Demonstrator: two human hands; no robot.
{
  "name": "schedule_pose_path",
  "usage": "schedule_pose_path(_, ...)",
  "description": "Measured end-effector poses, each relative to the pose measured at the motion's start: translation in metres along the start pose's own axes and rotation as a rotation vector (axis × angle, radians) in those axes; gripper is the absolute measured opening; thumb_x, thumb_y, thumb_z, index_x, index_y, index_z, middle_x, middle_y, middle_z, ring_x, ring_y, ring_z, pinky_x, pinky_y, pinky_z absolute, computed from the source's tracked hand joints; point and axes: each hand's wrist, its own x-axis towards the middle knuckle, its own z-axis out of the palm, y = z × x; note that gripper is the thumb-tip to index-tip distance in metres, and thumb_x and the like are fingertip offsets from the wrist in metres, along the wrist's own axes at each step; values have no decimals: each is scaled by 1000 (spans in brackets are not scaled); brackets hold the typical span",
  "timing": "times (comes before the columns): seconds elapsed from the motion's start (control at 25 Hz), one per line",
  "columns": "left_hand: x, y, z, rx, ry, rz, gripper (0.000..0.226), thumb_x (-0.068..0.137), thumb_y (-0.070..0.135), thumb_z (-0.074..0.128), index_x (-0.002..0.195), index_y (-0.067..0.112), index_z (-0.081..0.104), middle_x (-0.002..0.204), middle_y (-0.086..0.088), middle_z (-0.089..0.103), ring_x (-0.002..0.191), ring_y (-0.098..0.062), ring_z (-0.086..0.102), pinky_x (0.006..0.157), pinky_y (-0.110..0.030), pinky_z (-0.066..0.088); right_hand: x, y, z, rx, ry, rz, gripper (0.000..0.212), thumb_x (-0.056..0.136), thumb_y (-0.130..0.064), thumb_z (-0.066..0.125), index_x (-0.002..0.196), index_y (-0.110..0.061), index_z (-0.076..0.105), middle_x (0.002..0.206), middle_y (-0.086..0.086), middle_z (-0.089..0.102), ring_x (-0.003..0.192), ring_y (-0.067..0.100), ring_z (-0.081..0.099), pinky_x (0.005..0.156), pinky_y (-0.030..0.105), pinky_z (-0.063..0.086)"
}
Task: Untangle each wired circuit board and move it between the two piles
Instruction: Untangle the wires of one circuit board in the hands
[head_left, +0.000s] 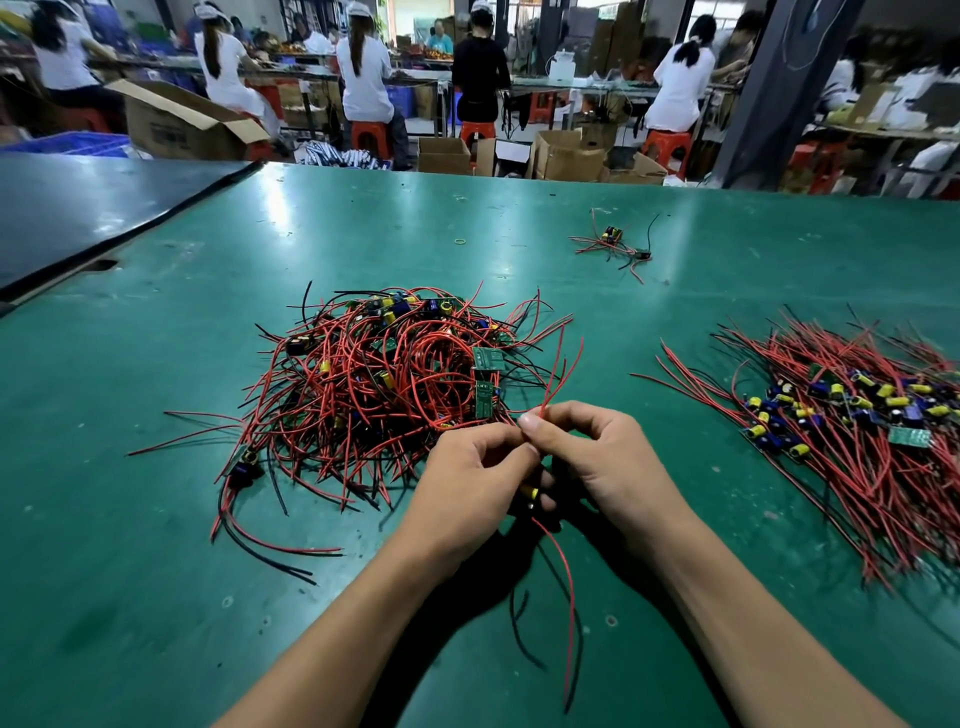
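No readable writing anywhere tbh; the open cardboard box (176, 127) past the far left edge has dark print on its side but it's too blurry to make out, and I can't see what's in it; the blue crate (67, 143) beside it only shows its rim, contents hidden; a few smaller cartons (566, 156) sit on the floor behind the green table (156, 519), insides not visible either. On the table itself: the left hand (467, 480) and right hand (608, 467) meet near the front centre, both curled and pinching 1 wired circuit board (531, 491) by its leads; the board is mostly hidden between the hands, just a yellow capacitor peeking out; red wires stick up from the fingertips and 1 red plus black leads trail down toward the camera. Just behind the hands, touching those raised wires, is the tangled pile (384, 384) of red and black leads, green boards and yellow and blue capacitors; well off to the right lies the sorted pile (857, 431) with its wires laid roughly parallel; 2 stray boards (618, 244) sit farther back, and a small yellowish ring (460, 241) lies alone on the mat.
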Motion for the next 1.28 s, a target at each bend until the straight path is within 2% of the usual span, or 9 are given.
schedule_pose_path(0.24,1,0,-6,2,-72,-56,18,98,5,54,89,-4,66,60,-8,60,47,-19,57,48,-31,53,-1,2,3,12,43,6,36,90,-23,74,85,9,59,51,16,52,37,24,54,41,30,48)
schedule_pose_path(0.32,0,1,-7,-13,-110,-65,18,97,5,54,90,-6,66,60,-7,60,47,-17,57,46,-27,51,2,3,3,31,100,4,31,91,-28,73,81,1,65,53,15,46,40,22,50,45,32,47)
schedule_pose_path(0.4,0,2,-6,-32,-137,-64,18,97,5,54,91,-9,64,61,-8,61,48,-17,59,47,-26,51,8,3,1,-18,178,-6,28,92,-32,72,73,-12,70,48,8,34,36,13,34,43,20,33)
schedule_pose_path(0.52,0,3,-6,-51,-152,-65,17,97,4,54,91,-7,65,63,-10,62,51,-20,61,51,-29,54,14,1,1,94,237,1,34,97,-32,64,72,-10,67,49,-1,30,34,6,21,37,15,18)
schedule_pose_path(0.64,-1,2,-4,-33,-164,-58,15,96,4,56,89,-4,66,63,-11,63,52,-21,61,51,-27,53,19,-3,-3,234,268,20,38,100,-31,59,73,-4,62,57,-2,37,34,3,24,32,16,19)
schedule_pose_path(0.84,-2,1,2,56,-79,-12,14,94,6,61,88,0,72,62,-9,66,50,-17,61,49,-22,50,16,4,-5,54,211,-33,41,96,-42,63,70,-10,63,54,2,28,36,8,22,37,16,21)
schedule_pose_path(1.12,-3,1,-2,-91,-42,-80,22,97,8,55,87,-10,62,54,-11,56,44,-23,55,44,-33,52,5,11,0,47,-106,-5,38,82,-39,80,87,-2,71,62,17,56,41,24,55,44,34,50)
schedule_pose_path(1.2,-2,2,-5,-54,-63,-95,22,97,11,56,85,-5,65,53,-9,57,43,-20,55,44,-25,48,6,9,-6,-10,-76,-39,43,82,-40,82,87,0,71,63,17,57,48,25,57,51,39,53)
schedule_pose_path(1.28,-1,3,-7,3,-88,-86,22,97,13,57,84,-1,68,53,-7,57,43,-19,54,45,-21,46,9,6,-15,-226,59,-135,40,81,-45,81,84,-6,75,53,-2,57,46,12,50,50,24,45)
